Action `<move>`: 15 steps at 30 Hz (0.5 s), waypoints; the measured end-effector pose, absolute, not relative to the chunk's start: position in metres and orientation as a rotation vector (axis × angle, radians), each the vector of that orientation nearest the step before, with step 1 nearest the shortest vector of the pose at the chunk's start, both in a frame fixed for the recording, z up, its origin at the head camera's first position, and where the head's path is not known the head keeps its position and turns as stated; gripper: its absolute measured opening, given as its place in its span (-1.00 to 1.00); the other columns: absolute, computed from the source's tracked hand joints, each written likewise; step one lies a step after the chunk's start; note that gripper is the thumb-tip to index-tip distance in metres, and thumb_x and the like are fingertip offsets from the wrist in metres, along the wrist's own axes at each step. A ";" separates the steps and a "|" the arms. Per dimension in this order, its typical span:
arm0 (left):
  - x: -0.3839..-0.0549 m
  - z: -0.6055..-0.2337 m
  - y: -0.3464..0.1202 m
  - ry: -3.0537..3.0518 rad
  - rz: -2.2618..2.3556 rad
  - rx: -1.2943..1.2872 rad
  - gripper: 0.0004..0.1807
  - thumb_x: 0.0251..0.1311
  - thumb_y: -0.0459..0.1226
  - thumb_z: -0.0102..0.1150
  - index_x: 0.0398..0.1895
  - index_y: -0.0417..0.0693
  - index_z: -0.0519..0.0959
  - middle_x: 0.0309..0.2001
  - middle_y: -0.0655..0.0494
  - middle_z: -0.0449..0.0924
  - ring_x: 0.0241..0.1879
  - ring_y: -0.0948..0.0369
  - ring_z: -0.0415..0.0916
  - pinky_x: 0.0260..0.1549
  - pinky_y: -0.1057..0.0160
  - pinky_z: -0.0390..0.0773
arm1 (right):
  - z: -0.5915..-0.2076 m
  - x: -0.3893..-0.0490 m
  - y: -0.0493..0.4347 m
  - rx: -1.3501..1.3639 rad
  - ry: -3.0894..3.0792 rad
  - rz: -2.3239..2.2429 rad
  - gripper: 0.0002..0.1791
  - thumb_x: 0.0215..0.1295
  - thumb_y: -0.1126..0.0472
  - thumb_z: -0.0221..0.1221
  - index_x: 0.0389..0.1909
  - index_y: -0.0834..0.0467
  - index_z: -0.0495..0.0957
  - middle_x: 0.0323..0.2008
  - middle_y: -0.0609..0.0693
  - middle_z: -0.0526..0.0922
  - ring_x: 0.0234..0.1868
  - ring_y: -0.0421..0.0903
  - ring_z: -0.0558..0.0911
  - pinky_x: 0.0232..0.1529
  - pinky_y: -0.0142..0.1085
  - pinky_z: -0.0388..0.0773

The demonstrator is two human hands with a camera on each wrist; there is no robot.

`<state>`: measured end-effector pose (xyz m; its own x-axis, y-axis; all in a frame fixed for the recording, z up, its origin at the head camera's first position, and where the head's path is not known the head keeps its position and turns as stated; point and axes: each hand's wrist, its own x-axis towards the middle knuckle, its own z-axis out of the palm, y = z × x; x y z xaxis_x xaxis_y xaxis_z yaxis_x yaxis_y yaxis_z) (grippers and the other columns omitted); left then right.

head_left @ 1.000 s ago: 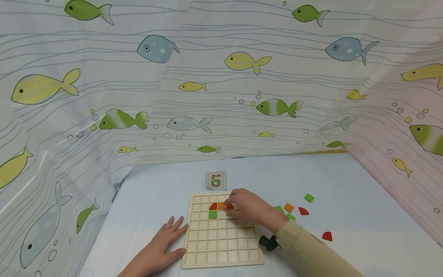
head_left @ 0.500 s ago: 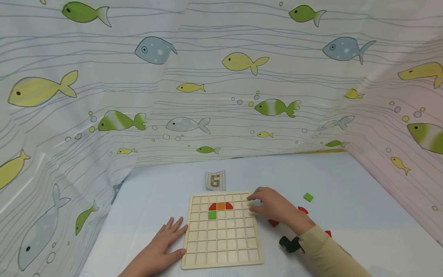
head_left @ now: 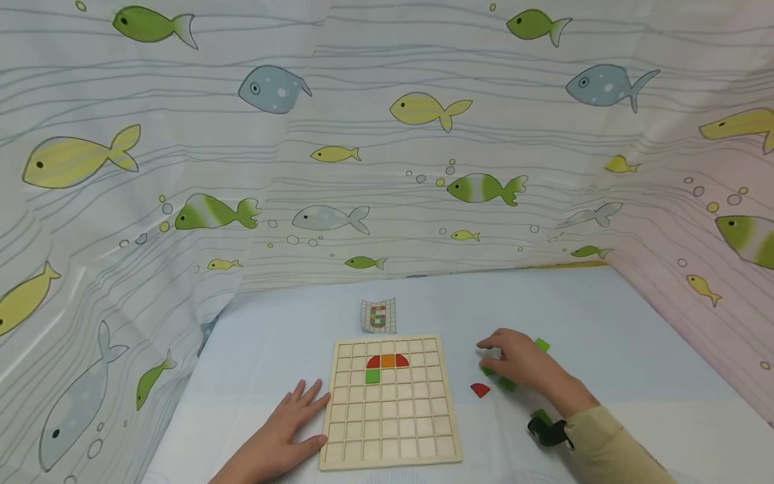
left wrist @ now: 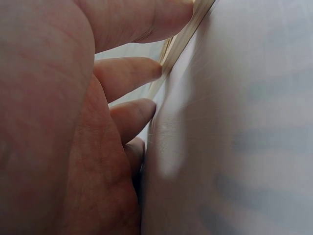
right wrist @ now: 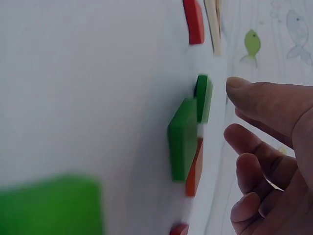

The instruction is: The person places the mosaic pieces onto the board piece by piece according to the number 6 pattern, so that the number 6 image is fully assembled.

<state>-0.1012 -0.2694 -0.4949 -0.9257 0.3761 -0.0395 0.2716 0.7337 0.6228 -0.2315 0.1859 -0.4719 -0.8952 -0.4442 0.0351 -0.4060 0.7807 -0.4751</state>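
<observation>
My left hand [head_left: 289, 422] lies with spread fingers along the left edge of a wooden grid board [head_left: 411, 427], its thumb and fingertips touching the rim. In the board's upper rows sit two red quarter-circle pieces [head_left: 373, 361], an orange square tile [head_left: 388, 361] between them, and a green square tile [head_left: 372, 376] below the left one. My right hand [head_left: 525, 359] hovers over loose tiles to the right of the board. In the right wrist view its fingers are loosely bent with nothing between them, apart from a green tile [right wrist: 184, 139] and an orange tile [right wrist: 194, 169].
A small pattern card [head_left: 377, 316] lies behind the board. A loose red quarter-circle [head_left: 480, 390] is right of the board. Another green tile [head_left: 542, 344] lies beyond my right hand. A fish-printed curtain [head_left: 375, 168] surrounds the table.
My right hand has drawn away from the board's upper row and moved right over the loose tiles. The right-hand red quarter-circle now shows fully uncovered. My left hand has stayed in place.
</observation>
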 end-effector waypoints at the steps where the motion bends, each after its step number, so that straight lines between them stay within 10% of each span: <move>1: -0.101 -0.495 -0.269 2.767 0.962 0.517 -0.27 0.31 0.10 0.16 0.43 -0.08 0.36 0.52 -0.10 0.05 0.50 -0.21 -0.24 0.20 0.67 -0.55 | -0.474 -0.231 0.190 -0.672 2.891 -0.742 -0.65 0.21 0.15 0.38 0.02 0.13 0.69 -0.10 -0.10 0.62 -0.20 -0.19 0.59 -0.16 -0.24 0.57; 15: -0.100 -0.498 -0.271 2.859 0.936 0.598 -0.29 0.31 0.09 0.17 0.41 -0.10 0.39 0.50 -0.11 0.11 0.48 -0.25 -0.15 0.26 0.62 -0.50 | -0.480 -0.225 0.210 -0.646 2.935 -0.669 -0.75 0.22 0.27 0.32 -0.06 0.15 0.71 -0.29 -0.16 0.57 -0.30 -0.19 0.47 -0.22 -0.21 0.53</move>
<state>-0.0996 -0.2706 -0.4983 -0.9212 0.3859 0.0492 0.3402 0.7380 0.5827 -0.2254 0.2100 -0.4804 -0.9100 -0.4134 0.0315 -0.3863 0.8177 -0.4269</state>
